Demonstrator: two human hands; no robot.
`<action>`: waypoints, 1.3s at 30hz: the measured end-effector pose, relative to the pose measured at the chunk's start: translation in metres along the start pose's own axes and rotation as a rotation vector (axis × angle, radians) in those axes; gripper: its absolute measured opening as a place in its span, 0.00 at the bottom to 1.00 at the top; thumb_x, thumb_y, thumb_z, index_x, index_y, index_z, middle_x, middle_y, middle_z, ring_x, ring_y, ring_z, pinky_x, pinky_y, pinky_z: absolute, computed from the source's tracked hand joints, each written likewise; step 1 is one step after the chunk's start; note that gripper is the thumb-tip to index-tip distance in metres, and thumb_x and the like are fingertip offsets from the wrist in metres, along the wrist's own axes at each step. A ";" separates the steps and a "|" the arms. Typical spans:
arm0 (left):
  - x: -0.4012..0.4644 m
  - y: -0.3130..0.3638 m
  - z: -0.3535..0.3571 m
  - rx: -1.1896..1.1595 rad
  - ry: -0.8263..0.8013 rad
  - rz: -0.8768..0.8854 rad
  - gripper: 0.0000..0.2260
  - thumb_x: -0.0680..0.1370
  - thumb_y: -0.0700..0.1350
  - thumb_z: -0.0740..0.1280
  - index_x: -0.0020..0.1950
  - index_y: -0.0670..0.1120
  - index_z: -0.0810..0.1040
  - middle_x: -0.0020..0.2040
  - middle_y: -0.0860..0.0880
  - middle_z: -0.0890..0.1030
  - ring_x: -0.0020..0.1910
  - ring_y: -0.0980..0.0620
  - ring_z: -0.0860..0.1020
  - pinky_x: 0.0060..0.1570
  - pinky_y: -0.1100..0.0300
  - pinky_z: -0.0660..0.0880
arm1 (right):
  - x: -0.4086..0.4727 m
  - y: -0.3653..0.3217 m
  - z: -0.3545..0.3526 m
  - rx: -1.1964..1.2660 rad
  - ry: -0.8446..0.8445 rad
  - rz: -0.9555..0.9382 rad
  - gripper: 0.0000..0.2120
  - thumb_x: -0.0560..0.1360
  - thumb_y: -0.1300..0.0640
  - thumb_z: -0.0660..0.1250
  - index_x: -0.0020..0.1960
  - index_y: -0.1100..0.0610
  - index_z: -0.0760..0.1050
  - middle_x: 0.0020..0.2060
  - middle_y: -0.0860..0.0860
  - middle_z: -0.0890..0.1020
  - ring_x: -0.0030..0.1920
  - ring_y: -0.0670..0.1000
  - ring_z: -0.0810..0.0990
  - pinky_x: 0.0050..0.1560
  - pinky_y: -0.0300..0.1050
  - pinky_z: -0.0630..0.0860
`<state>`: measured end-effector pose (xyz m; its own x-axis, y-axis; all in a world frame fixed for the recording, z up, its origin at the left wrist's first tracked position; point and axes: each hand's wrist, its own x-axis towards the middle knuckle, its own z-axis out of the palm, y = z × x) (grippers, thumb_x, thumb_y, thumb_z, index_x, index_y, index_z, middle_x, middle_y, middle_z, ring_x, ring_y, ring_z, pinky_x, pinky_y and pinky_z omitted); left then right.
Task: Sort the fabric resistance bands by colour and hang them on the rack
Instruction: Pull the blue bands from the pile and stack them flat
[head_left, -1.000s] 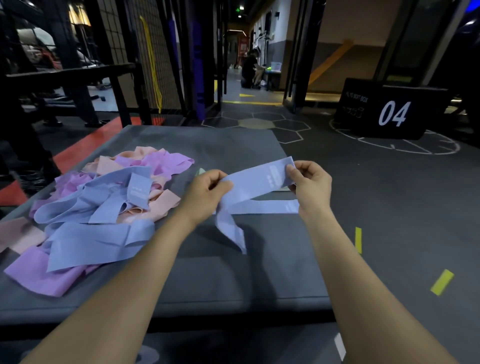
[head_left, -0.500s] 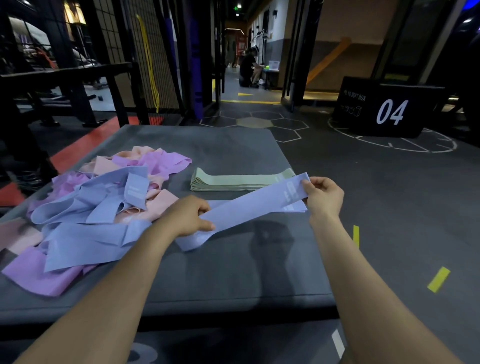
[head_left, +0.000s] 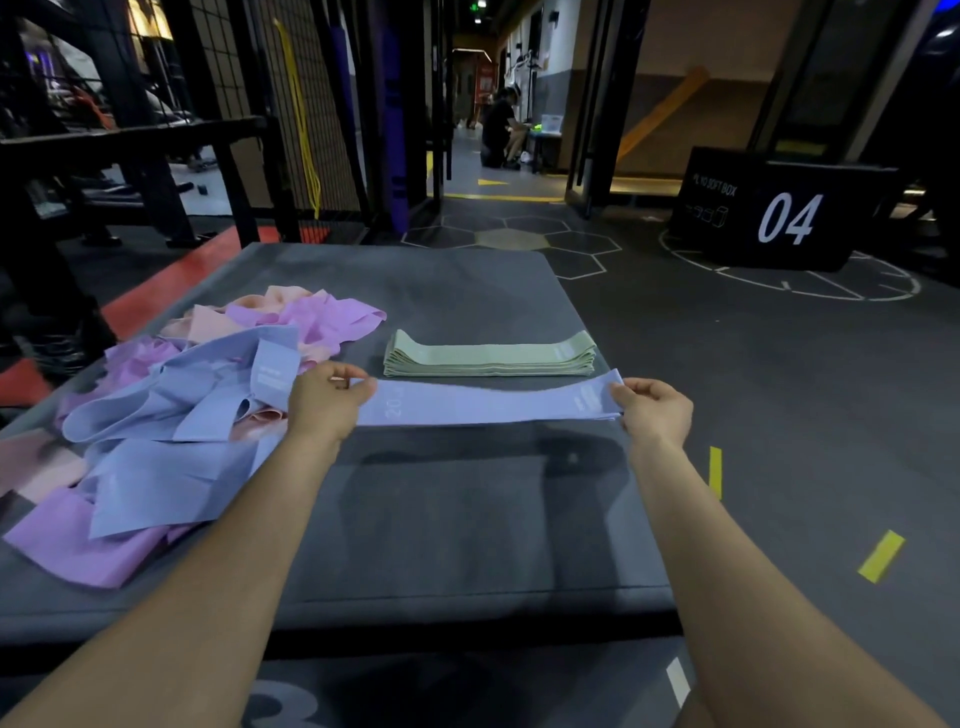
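Note:
A light blue band (head_left: 488, 405) is stretched flat and level between my hands, just above the grey padded box top (head_left: 467, 519). My left hand (head_left: 324, 402) pinches its left end and my right hand (head_left: 657, 410) pinches its right end. Just behind the band lies a neat stack of green bands (head_left: 491, 354). To the left a loose heap of bands (head_left: 171, 415) mixes blue, purple and peach ones. No rack for the bands can be made out in this view.
The box top ends in a front edge (head_left: 467, 603) near me and a right edge beside grey floor with yellow marks (head_left: 880, 556). A black box marked 04 (head_left: 779, 213) stands far right. Black frames and mesh (head_left: 249, 130) rise behind; a person (head_left: 498, 130) crouches far down the corridor.
The blue band hung twisted between my hands, then was pulled out long. Now it is flat and level, lower and closer to the box top, with the green stack uncovered behind it.

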<state>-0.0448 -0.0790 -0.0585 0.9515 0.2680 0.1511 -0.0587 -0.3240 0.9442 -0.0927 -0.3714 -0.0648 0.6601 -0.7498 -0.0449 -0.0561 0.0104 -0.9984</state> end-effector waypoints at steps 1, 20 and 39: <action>0.003 -0.001 0.002 -0.014 0.040 0.006 0.05 0.73 0.38 0.71 0.46 0.41 0.77 0.46 0.45 0.77 0.45 0.49 0.74 0.46 0.60 0.68 | 0.002 0.001 0.002 -0.022 0.004 -0.012 0.03 0.72 0.62 0.71 0.41 0.58 0.77 0.33 0.49 0.78 0.37 0.51 0.74 0.43 0.44 0.72; 0.038 -0.034 0.055 0.148 0.080 0.012 0.10 0.71 0.40 0.74 0.47 0.41 0.75 0.42 0.46 0.76 0.42 0.49 0.74 0.42 0.63 0.64 | 0.040 0.026 0.032 -0.478 0.079 -0.107 0.05 0.76 0.60 0.66 0.48 0.61 0.78 0.46 0.57 0.82 0.43 0.55 0.75 0.46 0.45 0.70; 0.030 -0.038 0.041 0.419 -0.330 0.126 0.29 0.68 0.40 0.76 0.67 0.43 0.72 0.66 0.46 0.73 0.63 0.48 0.72 0.62 0.62 0.65 | 0.039 0.028 0.030 -0.611 0.029 -0.122 0.13 0.78 0.63 0.60 0.59 0.60 0.78 0.55 0.61 0.79 0.55 0.62 0.77 0.46 0.45 0.68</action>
<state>-0.0015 -0.0957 -0.1018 0.9931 -0.0729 0.0921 -0.1169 -0.6866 0.7176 -0.0463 -0.3806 -0.0956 0.6687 -0.7394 0.0780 -0.4055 -0.4506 -0.7953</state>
